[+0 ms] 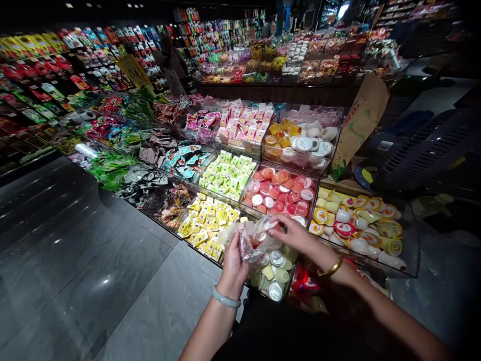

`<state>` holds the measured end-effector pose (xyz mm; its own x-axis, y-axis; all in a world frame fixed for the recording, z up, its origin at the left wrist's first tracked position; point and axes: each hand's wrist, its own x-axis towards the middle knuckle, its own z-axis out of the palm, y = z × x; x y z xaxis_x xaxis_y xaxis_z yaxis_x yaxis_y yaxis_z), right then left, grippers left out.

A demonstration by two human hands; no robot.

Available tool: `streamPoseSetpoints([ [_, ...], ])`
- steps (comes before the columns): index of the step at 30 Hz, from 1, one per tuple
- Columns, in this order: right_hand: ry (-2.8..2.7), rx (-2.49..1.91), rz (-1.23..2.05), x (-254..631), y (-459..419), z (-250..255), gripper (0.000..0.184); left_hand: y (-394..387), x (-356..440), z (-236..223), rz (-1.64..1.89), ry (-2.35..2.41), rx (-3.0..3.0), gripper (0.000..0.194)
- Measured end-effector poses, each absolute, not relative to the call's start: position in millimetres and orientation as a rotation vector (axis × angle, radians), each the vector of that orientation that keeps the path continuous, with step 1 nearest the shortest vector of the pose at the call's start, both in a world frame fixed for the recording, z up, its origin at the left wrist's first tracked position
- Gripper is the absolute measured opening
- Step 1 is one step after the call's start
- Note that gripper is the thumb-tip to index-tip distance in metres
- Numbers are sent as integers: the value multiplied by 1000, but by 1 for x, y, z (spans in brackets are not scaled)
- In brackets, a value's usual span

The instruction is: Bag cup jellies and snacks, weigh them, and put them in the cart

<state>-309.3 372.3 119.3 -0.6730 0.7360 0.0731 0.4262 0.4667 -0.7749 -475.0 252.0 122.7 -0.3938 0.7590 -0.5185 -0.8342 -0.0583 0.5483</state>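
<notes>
My left hand (236, 263), closed round its edge, holds a clear plastic bag (246, 243) with a few reddish pieces showing inside. At the bag's mouth, the bent fingers of my right hand (289, 231) pinch a jelly cup (270, 225) with a pale lid; part of it is hidden by fingers and film. Below the bag is a bin of pale green jelly cups (281, 275). Red jelly cups (280, 190) fill the bin just beyond my hands. Small yellow packets (208, 223) lie in the bin to the left.
Green packets (227, 174), pink packets (246, 120) and orange and white cups (300, 138) fill farther bins. Yellow and white cups (356, 220) lie at right, near a brown paper bag (363, 120). Grey tiled floor (82, 271) runs along the left. Clear dividers separate the bins.
</notes>
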Motion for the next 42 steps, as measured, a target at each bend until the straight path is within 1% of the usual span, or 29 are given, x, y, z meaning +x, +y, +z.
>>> streamPoseSetpoints([
  [2,-2420,-856,1141,-329,357,113,26,253,-476,117,1728,984,-99,43],
  [5,-2550,-867,1097,-352,342,93,26,252,-477,110,1755,995,-88,37],
  [8,-2597,-858,1075,-361,340,76,35,249,-479,107,1743,1006,-73,34],
  [10,-2588,-839,1043,-359,344,74,42,247,-479,109,1740,1019,-62,34],
  [11,-2570,-843,1027,-355,348,76,42,246,-479,112,1741,1024,-60,35],
  [14,-2481,-967,982,-337,371,90,24,246,-478,119,1745,1021,-98,33],
  [15,-2443,-1041,938,-329,382,95,23,246,-478,120,1746,1022,-118,32],
  [17,-2371,-1199,747,-312,409,103,24,245,-477,122,1748,1036,-144,30],
  [19,-2299,-1353,441,-295,437,106,26,244,-475,122,1754,1052,-136,29],
  [22,-2222,-1536,56,-273,475,103,43,243,-472,124,1746,1038,-101,29],
  [24,-2248,-1595,-31,-264,492,100,49,243,-470,126,1716,1034,-102,28],
  [26,-2301,-1610,-16,-260,501,97,43,244,-470,127,1684,1031,-124,28],
  [28,-2319,-1601,26,-260,504,96,30,244,-471,127,1671,1019,-123,28],
  [30,-2303,-1561,50,-262,504,96,21,245,-474,124,1656,1017,-107,31],
  [36,-2230,-1469,158,-264,497,103,23,247,-479,117,1570,994,-84,37],
  [40,-2115,-1455,237,-265,483,113,22,247,-474,124,1595,1048,-42,38],
  [42,-2081,-1376,368,-272,464,116,22,248,-470,130,1591,1094,-37,39],
])
